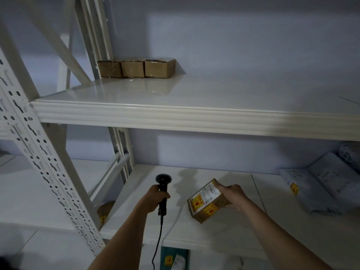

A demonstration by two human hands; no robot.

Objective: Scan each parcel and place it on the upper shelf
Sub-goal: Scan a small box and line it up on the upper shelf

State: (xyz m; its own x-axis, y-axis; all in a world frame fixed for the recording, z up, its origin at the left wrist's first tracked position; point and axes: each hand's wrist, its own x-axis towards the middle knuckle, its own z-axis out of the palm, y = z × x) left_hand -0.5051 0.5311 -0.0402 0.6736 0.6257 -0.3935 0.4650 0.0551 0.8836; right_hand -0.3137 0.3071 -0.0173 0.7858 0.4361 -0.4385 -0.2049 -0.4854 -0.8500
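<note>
My right hand (232, 195) grips a small cardboard parcel (205, 201) with a white label and yellow stickers, tilted over the lower shelf (224, 236). Left of it, my left hand (155, 198) holds a black corded barcode scanner (163, 189) upright by its handle, head up. The white upper shelf (194, 117) runs across the middle of the view. Three brown cardboard boxes (136, 68) stand in a row at its back left corner.
Grey plastic mailer bags (323, 184) are piled at the right end of the lower shelf. A perforated white upright (39, 152) rises at the left. Another brown parcel (105, 210) lies behind it, and a green package (174, 258) sits below the lower shelf.
</note>
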